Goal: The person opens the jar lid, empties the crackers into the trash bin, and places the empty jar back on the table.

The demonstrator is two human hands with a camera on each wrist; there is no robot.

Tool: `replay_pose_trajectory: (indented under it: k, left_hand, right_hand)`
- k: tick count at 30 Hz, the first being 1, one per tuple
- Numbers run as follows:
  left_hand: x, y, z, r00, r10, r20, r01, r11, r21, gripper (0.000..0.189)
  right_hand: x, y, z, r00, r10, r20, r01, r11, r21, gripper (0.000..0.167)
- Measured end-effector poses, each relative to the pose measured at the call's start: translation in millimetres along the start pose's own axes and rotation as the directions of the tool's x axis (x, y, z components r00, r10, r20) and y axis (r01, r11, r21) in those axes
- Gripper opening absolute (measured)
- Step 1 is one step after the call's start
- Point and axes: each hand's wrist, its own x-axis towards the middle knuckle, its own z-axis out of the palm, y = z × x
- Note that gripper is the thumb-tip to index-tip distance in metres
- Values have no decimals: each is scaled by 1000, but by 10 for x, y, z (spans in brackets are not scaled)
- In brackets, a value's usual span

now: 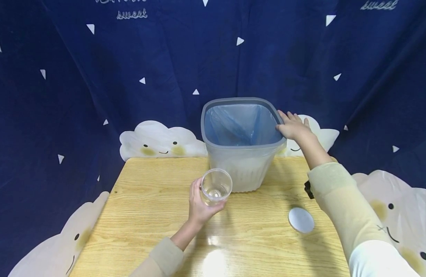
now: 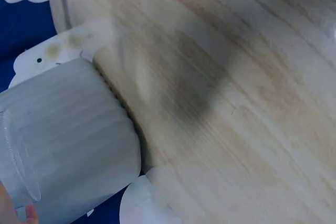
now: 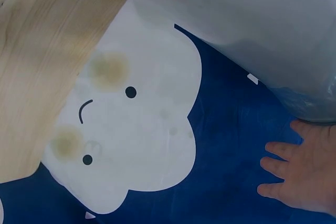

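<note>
A clear plastic cup (image 1: 216, 184) is in my left hand (image 1: 200, 206), whose fingers and thumb curl round its side. The cup stands in front of a pale bin (image 1: 238, 169) with a grey rim and a bag lining its inside. In the left wrist view only part of the cup (image 2: 21, 166) and some fingertips (image 2: 31, 214) show at the lower left. At the bin's right rim my right hand (image 1: 294, 125) rests with its fingers spread. The right wrist view shows those straight fingers (image 3: 275, 167) beside the bin (image 3: 252, 19).
A flat round white disc (image 1: 301, 220) lies on the wooden table (image 1: 157, 192) at the right. Behind the table hangs a dark blue curtain (image 1: 164, 50) with white triangles. White cloud shapes (image 1: 157, 140) line the table's edges.
</note>
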Motion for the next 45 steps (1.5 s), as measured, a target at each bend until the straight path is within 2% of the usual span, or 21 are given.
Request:
replay_pose_trajectory:
  k: [9,18,25,30,37,45]
  left_hand:
    - [-106,-20,36,999,-6,38,6,1000,18,89]
    - [-209,-27,71,992,-65,111,63,998,17,94]
    - [-294,-71,108,989,-64,137,64,998,6,96]
    - [-354,-103,138,983,-106,149,104,994,19,96]
    - [-412,-107,178,964,-189,185,190,982,9,94]
    - [-468,-112,237,959,-196,205,202,979,-8,97]
  right_hand:
    - [-1,10,5,1000,-1,-7,1,1000,2,66]
    - [6,6,7,1000,1,-8,-1,1000,3,66]
    - [8,14,9,1000,-1,-7,2,1000,8,66]
    - [6,10,12,1000,-2,-8,2,1000,12,66]
    - [6,13,12,1000,-2,-4,2,1000,10,66]
    - [-9,-7,6,1000,-1,-14,1,1000,-1,66]
